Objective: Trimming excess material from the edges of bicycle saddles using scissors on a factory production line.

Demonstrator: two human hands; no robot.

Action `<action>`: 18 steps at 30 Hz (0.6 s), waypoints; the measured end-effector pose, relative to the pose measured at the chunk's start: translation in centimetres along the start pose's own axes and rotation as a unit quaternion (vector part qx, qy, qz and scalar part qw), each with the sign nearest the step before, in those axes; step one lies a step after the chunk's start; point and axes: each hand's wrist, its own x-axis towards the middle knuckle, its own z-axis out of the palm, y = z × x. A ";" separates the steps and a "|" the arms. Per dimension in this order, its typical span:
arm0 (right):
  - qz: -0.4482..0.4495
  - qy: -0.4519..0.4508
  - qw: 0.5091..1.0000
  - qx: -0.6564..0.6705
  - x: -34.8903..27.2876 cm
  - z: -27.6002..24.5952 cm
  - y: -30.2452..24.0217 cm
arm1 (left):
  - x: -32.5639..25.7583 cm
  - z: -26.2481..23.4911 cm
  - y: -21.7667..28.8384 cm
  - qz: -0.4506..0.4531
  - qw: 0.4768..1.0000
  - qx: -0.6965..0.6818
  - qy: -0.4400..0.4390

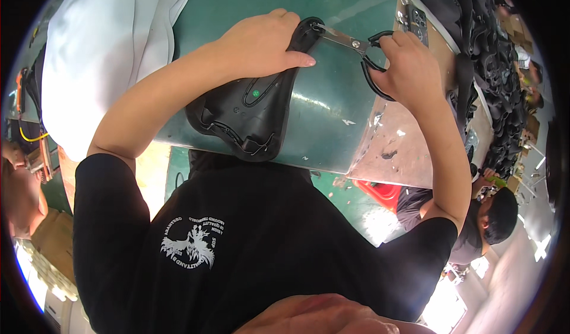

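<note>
The left of 2 head-worn fisheye cameras looked steeply down, at close range, over the near edge of the green table (326, 123).

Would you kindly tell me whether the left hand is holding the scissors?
No, the right hand holds the scissors, while the left hand is on the black molded piece.

A green-topped worktable (338, 120) catches a pale streak of light; a brownish tabletop (404, 169) adjoins its right side. Green floor (331, 199) shows along the worktable's near edge, and a red plastic seat (386, 195) stands near its right front corner.
</note>
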 end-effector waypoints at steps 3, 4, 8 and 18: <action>-0.014 -0.024 1.000 0.008 0.5 0.2 0.8 | 0.1 0.1 0.0 0.006 1.000 -0.003 -0.009; -0.018 -0.028 0.999 0.006 0.8 -0.1 0.9 | 0.1 0.1 0.0 0.006 1.000 -0.003 -0.010; -0.038 -0.078 0.996 -0.001 3.0 -1.5 1.2 | 0.1 -0.2 0.0 -0.031 0.999 -0.016 -0.040; -0.042 -0.140 0.989 -0.034 4.1 -2.5 -0.5 | -0.1 0.9 -0.9 -0.010 0.999 -0.045 0.013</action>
